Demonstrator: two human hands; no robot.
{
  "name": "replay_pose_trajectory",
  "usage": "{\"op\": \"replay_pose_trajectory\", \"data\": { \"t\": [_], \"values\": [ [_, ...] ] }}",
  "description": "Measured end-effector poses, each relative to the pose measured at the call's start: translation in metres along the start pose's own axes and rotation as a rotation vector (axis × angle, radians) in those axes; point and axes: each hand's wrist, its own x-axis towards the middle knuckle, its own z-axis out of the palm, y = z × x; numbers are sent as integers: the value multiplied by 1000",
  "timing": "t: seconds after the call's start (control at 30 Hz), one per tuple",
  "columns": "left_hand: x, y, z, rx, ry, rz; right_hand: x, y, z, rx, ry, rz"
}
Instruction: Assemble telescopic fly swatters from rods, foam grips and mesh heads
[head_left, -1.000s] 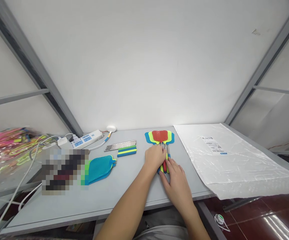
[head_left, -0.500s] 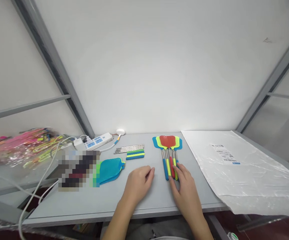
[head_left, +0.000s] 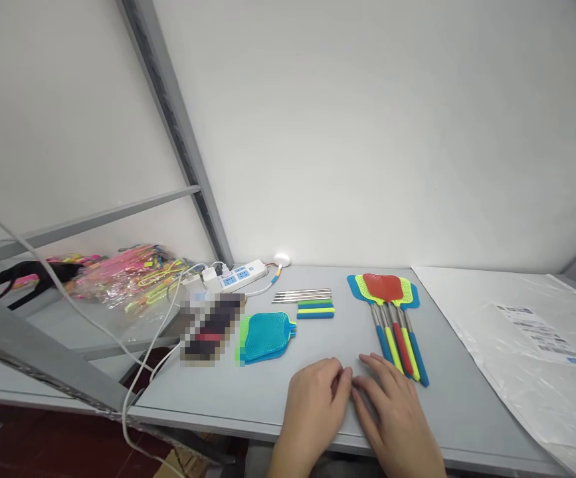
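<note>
Head view: left hand (head_left: 314, 401) and right hand (head_left: 398, 413) have drawn closer.

White power strip (head_left: 246, 273) right of pink bagged items (head_left: 131, 273)

Five mesh-headed fly swatters (head_left: 397, 335), blue, yellow and red, lie fanned, handles (head_left: 404, 353) toward the surface (head_left: 202, 398)'s front edge.

My left hand (head_left: 316, 400) is loosely curled with its back up, its thumb pointing forward beside the bent fingers. Just right of it, my right hand (head_left: 393, 413) is palm down, fingers slightly spread, tips close to my left thumb. Both wrists angle inward behind the hands.
</note>
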Motion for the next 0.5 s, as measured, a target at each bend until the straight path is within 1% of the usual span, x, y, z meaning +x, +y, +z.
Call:
{"op": "replay_pose_trajectory", "data": {
  "t": [0.2, 0.33, 0.43, 0.5],
  "values": [
    [1, -3, -3, -78, -47, -63, 2, 0, -3, -12, -8, -34],
    [2, -7, -5, -95, -92, -82, 4, 6, 2, -13, 7, -76],
    [13, -4, -14, -25, -174, -30, 8, 12, 9, 5, 64, -129],
    [31, 7, -26, 47, -255, 40, 11, 13, 12, 27, 88, -132]
  ]
}}
